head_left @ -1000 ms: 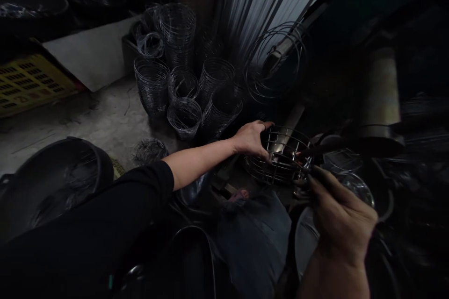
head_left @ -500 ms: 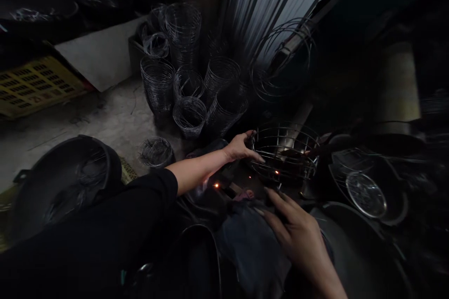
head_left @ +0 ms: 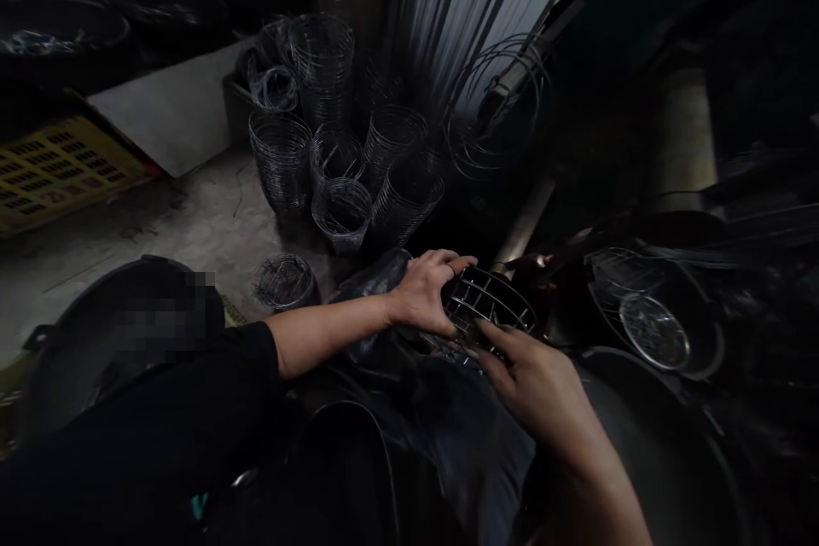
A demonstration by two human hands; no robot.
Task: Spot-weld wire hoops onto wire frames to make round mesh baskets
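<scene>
A round wire basket (head_left: 490, 300) of shiny metal rods sits tilted in front of me, just above my knees. My left hand (head_left: 426, 294) grips its left rim, fingers curled over the wire. My right hand (head_left: 534, 380) rests against its near right side with the fingers stretched toward it; whether they hold the wire is unclear. My black sleeve (head_left: 159, 435) fills the lower left.
Stacks of wire coils (head_left: 339, 153) stand on the concrete floor behind. A large wire hoop (head_left: 499, 107) leans by a corrugated wall. Dark tubs (head_left: 108, 341) are at the left, a round metal disc (head_left: 653, 333) in a pan at the right, a yellow crate (head_left: 57, 166) far left.
The basket has tipped and come nearer to me under my left hand. My right hand dropped from the right and came up against the basket. The sparks seen half a second ago are gone.
</scene>
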